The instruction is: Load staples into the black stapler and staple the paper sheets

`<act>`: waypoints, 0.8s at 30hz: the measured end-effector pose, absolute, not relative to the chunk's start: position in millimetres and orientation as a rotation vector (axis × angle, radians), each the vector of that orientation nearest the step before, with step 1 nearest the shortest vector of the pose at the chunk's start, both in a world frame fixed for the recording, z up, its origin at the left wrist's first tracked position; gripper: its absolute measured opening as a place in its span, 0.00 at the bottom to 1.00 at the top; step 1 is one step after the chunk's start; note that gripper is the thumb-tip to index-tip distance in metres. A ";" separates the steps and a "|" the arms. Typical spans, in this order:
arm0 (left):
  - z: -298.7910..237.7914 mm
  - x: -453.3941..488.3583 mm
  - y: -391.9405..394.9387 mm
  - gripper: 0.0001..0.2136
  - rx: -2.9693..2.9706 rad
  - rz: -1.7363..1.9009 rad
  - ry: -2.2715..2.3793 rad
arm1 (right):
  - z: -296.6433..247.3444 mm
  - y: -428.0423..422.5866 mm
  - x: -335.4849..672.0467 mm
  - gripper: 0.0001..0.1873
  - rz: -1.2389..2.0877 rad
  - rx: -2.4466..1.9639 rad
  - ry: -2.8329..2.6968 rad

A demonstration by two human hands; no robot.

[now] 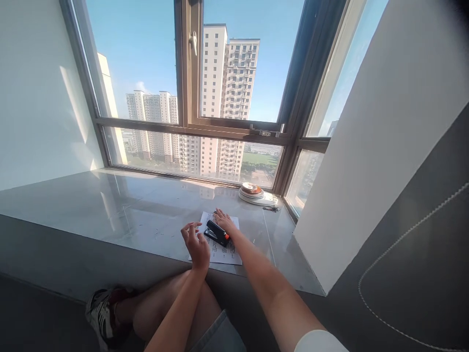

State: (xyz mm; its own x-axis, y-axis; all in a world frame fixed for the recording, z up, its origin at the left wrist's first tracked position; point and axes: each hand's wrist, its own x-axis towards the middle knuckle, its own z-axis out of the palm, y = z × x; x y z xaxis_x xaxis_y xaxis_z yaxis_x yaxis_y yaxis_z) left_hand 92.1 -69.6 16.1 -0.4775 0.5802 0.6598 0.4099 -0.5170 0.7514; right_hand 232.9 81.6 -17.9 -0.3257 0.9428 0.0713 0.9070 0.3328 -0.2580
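A black stapler (216, 233) with a small orange-red part at its right end lies on printed paper (222, 255) near the front edge of the sill. My left hand (196, 245) is raised just left of the stapler, fingers bent and apart, with nothing seen in it. Beyond the stapler, my right hand (223, 221) rests on the far part of the paper, its fingers stretched out. The right wrist passes close by the stapler's orange-red end; whether they touch, I cannot tell. Part of the print is hidden under the stapler and the hands.
A stack of plates (251, 196) stands by the window frame, with a small dark object (271, 209) beside it. The glossy grey sill (146, 215) stretches left. A slanting white wall (348, 161) bounds the right side, and a beaded cord (366, 274) hangs there.
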 end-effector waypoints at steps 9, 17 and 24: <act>3.8 98.2 -59.6 0.15 1.740 1.843 1.373 | -12.9 32.6 292.4 0.29 0.260 -1.755 -2.380; -20.8 121.6 -43.1 0.20 1.978 1.409 1.286 | 12.2 -4.0 305.1 0.26 0.251 -1.785 -2.254; -30.9 121.2 -36.2 0.20 2.062 1.131 1.402 | 100.0 -84.2 278.0 0.29 0.377 -1.315 -1.288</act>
State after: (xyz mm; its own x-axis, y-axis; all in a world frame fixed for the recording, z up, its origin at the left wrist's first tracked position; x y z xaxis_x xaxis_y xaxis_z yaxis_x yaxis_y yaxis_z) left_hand 121.2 -36.2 -30.9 0.1693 0.9024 0.3962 0.5778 -0.4165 0.7019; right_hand 278.0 -84.2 100.0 0.3349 0.8166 0.4702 0.4341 0.3091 -0.8462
